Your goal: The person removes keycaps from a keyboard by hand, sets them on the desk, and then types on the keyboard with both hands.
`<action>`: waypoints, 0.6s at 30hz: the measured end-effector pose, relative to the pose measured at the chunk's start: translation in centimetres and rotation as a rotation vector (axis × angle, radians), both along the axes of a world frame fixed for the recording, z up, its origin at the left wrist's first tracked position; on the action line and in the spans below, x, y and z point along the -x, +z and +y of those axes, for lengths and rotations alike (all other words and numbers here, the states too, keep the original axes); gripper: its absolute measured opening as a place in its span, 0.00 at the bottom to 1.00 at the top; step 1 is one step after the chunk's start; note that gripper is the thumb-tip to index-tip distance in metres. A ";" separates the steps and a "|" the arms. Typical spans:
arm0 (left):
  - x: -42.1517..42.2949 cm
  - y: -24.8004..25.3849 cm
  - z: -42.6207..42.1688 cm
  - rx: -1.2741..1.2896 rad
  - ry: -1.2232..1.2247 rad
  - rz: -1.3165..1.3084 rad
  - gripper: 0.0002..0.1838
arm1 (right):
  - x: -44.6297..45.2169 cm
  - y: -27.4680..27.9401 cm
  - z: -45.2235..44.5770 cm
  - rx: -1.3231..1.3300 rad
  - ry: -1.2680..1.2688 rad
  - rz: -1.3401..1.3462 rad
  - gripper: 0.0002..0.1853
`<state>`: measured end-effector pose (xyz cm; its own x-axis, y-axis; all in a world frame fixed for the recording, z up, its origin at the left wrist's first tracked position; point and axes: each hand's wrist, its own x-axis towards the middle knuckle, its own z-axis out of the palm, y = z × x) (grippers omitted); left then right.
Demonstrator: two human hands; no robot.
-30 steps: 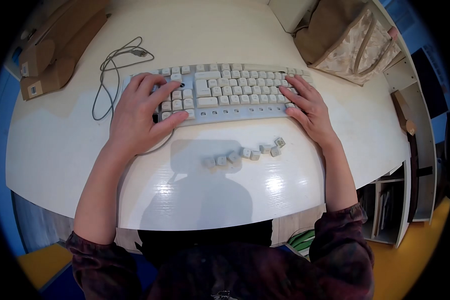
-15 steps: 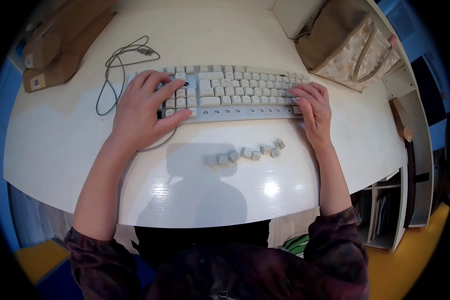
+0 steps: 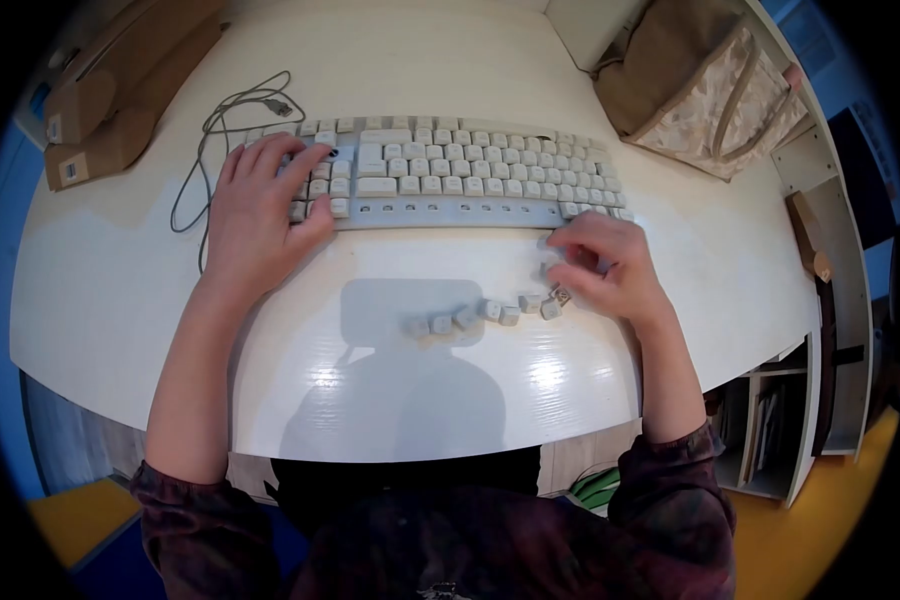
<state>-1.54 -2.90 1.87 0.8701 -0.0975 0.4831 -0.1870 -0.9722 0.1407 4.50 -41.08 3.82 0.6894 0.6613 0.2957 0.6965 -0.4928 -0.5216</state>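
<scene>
The pale keyboard (image 3: 440, 212) lies across the desk, with several bare key sockets along its near edge. My left hand (image 3: 260, 205) rests spread over its left end, fingers and thumb on the keys and covering part of them. Just below the keyboard's right part, my right hand (image 3: 610, 265) is curled, thumb and forefinger pinching at a blurred light keycap (image 3: 548, 269). Beneath and left of that hand, loose keycaps (image 3: 509, 315) form an uneven row on the desk. One of them (image 3: 560, 295) sits close to the thumb.
A grey cable (image 3: 203, 150) loops on the white desk (image 3: 420, 400) behind my left hand. Brown cardboard (image 3: 120, 110) stands at the back left, a beige patterned bag (image 3: 710, 100) at the back right. Open shelves (image 3: 770, 430) stand beyond the desk's right edge.
The keyboard has shifted left together with my left hand. My right hand has left the keyboard's right end and come down toward the loose keycaps, its fingers more curled.
</scene>
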 end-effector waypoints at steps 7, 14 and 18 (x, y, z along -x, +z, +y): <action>-0.1 -0.3 0.0 0.039 0.015 0.041 0.28 | -3.0 -2.1 -0.6 -0.030 -0.190 -0.294 0.27; -0.4 -0.9 0.7 0.035 0.001 0.026 0.28 | -3.4 -2.9 0.0 0.092 -0.243 -0.372 0.24; -0.6 -1.0 0.9 0.034 -0.008 0.019 0.28 | -3.2 -3.5 0.5 0.122 -0.268 -0.437 0.21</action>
